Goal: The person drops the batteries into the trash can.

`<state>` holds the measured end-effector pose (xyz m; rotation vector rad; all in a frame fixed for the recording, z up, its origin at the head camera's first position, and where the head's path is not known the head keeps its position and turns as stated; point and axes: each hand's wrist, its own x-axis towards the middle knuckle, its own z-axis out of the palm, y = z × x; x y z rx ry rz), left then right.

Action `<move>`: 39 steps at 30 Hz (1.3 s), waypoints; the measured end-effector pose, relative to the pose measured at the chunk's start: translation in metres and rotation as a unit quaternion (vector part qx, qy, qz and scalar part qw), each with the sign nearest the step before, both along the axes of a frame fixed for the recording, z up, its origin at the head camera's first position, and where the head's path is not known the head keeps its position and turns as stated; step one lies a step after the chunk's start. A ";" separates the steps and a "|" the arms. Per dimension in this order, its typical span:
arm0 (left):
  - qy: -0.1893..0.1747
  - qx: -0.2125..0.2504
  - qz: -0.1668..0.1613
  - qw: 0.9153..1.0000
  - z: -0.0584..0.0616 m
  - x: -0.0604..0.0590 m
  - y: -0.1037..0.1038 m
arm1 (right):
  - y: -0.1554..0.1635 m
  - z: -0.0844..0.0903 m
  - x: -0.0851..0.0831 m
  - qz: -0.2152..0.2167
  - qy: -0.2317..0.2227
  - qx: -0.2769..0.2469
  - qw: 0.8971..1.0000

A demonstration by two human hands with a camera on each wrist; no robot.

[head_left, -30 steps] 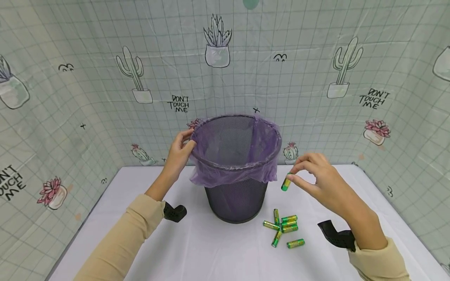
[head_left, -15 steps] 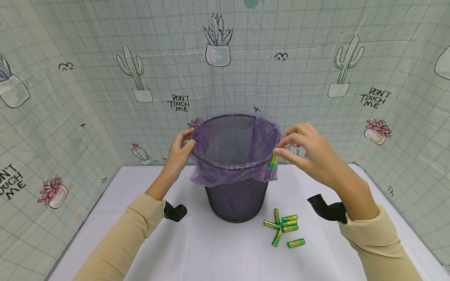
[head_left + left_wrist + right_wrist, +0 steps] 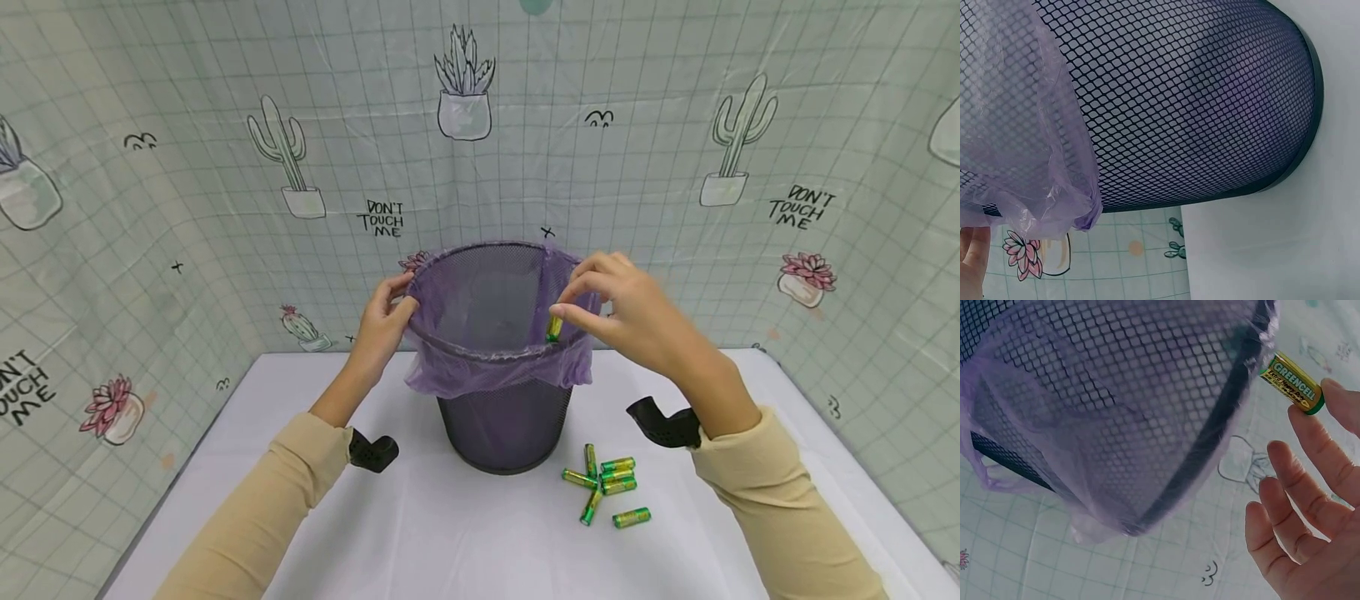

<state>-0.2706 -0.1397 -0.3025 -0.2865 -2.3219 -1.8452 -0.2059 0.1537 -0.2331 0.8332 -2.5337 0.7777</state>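
Observation:
A black mesh wastebasket (image 3: 504,433) stands upright on the table, lined with a thin purple plastic bag (image 3: 480,379) folded over its rim. My left hand (image 3: 384,321) grips the rim and bag at the left side; in the left wrist view only a bit of that hand (image 3: 972,259) shows below the bag. With thumb and index finger, my right hand (image 3: 618,304) pinches one end of a green and gold battery (image 3: 554,325) over the basket's right part, inside the rim in the head view. The right wrist view shows the battery (image 3: 1294,384) labelled GREENCELL, its other fingers spread.
Several more batteries (image 3: 618,483) lie grouped on the white table (image 3: 450,542) to the right of the basket's base, one battery (image 3: 632,517) slightly apart. A cactus-print cloth (image 3: 510,183) hangs behind and at both sides. Black wrist mounts (image 3: 372,452) sit on both forearms.
My right hand has carried the battery left and up from beside the basket, past the rim to over its opening. The left hand and the batteries on the table have stayed put.

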 end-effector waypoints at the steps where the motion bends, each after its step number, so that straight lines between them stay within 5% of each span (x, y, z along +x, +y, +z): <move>1: 0.001 -0.001 0.000 1.000 0.000 0.000 0.000 | -0.001 -0.001 0.000 0.001 0.000 0.001 1.000; 25: -0.006 -0.002 -0.005 1.000 0.002 0.002 0.001 | 0.009 -0.013 0.007 -0.003 0.003 -0.027 1.000; 39: -0.003 0.001 -0.006 1.000 0.002 0.002 0.001 | 0.042 -0.053 0.030 -0.023 0.036 -0.075 0.996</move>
